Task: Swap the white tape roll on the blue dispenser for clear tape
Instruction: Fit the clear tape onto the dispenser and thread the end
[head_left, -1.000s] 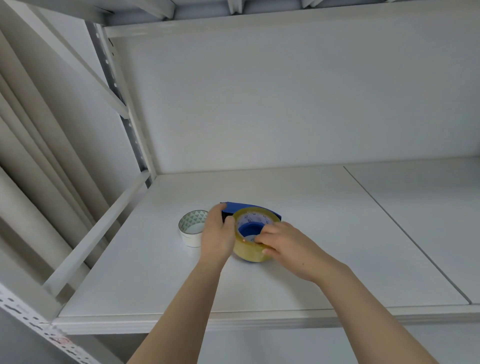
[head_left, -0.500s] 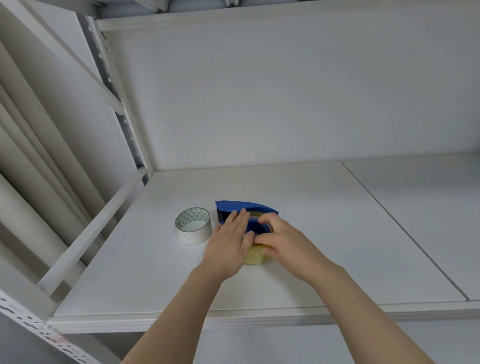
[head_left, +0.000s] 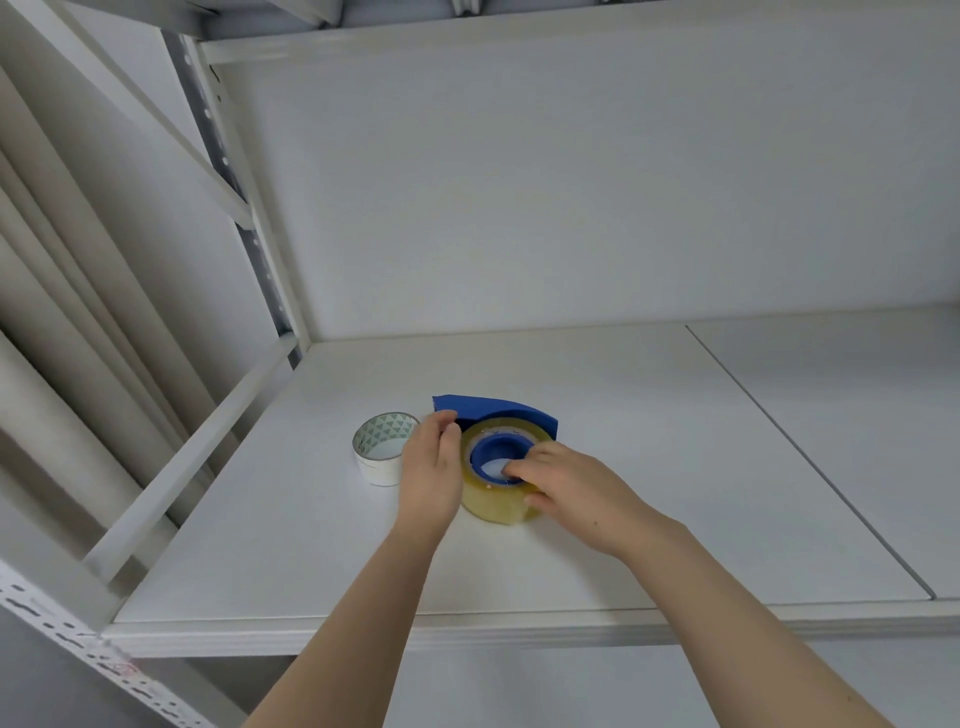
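- Head view looks down on a white shelf (head_left: 597, 545) where the blue dispenser (head_left: 496, 413) lies on its side, left of the shelf's middle and well back from the front lip.
- Clear tape roll (head_left: 498, 501), yellowish and see-through, sits flat over the dispenser's blue hub (head_left: 485, 449), its round hole facing up.
- White tape roll (head_left: 382, 457) stands off the dispenser just to the left, showing a green triangle print inside its core; it lies close beside the left hand.
- Left hand (head_left: 431, 473) rests against the left side of the clear roll, fingers together and curled toward the dispenser's toothed end; whether the fingertips pinch the tape end or only touch the blue edge I cannot tell.
- Right hand (head_left: 576, 493) clasps the clear roll from the right, fingertips hooked at the hub's rim and thumb against the roll's outer wall.
- A seam (head_left: 810, 462) divides the shelf to the right, with bare board on both sides of it.
- A slanted rail (head_left: 187, 457) borders the left edge, near the white roll.
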